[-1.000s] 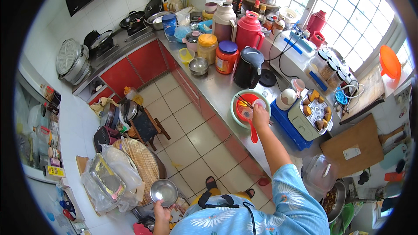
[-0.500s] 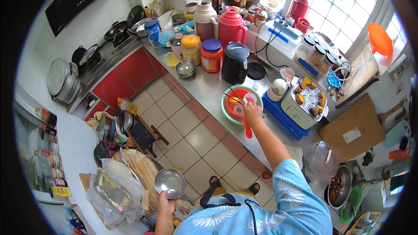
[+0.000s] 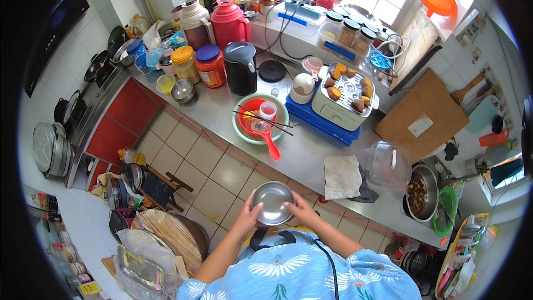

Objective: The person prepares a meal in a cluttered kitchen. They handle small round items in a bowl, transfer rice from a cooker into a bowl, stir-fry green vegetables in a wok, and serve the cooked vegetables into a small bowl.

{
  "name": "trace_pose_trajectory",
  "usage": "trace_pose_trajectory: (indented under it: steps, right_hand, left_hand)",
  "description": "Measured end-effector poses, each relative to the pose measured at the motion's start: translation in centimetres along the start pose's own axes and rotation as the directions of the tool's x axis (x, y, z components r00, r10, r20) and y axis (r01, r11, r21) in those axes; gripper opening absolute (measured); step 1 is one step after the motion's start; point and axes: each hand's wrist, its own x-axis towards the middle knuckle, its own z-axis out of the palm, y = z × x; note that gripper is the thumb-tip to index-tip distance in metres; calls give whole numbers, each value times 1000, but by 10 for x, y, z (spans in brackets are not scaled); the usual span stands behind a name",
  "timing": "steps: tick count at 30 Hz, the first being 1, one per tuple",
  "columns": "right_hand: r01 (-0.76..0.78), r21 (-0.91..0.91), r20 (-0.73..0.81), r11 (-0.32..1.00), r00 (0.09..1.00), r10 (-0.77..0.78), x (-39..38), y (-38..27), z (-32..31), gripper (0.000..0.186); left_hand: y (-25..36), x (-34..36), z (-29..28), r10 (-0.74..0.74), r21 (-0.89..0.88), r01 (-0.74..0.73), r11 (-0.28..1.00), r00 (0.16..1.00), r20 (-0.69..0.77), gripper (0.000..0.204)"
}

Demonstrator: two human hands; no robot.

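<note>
In front of my body, above the floor, I hold a shallow stainless steel bowl [image 3: 273,203] with both hands. My left hand [image 3: 251,215] grips its left rim, thumb over the inside edge. On the opposite rim is my right hand [image 3: 301,211], closed the same way. The bowl's inside looks bare. Beyond it on the counter sits a pale green basin [image 3: 239,130]. A red strainer with a long handle [image 3: 271,147] lies in it, along with a pinkish cup [image 3: 267,111]. Dark chopsticks [image 3: 282,126] rest across the top.
A steamer [image 3: 340,114] with cut pumpkin or sweet potato pieces stands on a blue base. Left of it are a black kettle [image 3: 240,72], lidded jars [image 3: 210,69] and a small metal bowl [image 3: 182,91]. A cloth [image 3: 341,176] lies at the counter's front edge.
My right hand has left the basin and taken the bowl's right rim. The bowl has moved from the lower left to in front of me. The chopsticks now lie across the basin.
</note>
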Motion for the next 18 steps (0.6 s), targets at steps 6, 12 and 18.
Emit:
trace_pose_trajectory:
  steps: [6, 12, 18]
  right_hand:
    - [-118, 270, -423, 956, 877, 228, 28, 0, -81, 36]
    - [-35, 214, -622, 976, 765, 164, 104, 22, -149, 35]
    - [-45, 349, -594, 936, 762, 257, 117, 38, -150, 35]
  left_hand:
    - [10, 11, 11, 68, 18, -71, 997, 992, 110, 75]
    - [-29, -24, -62, 45, -105, -71, 992, 971, -235, 50]
    - [-95, -88, -131, -41, -271, -119, 955, 854, -519, 44]
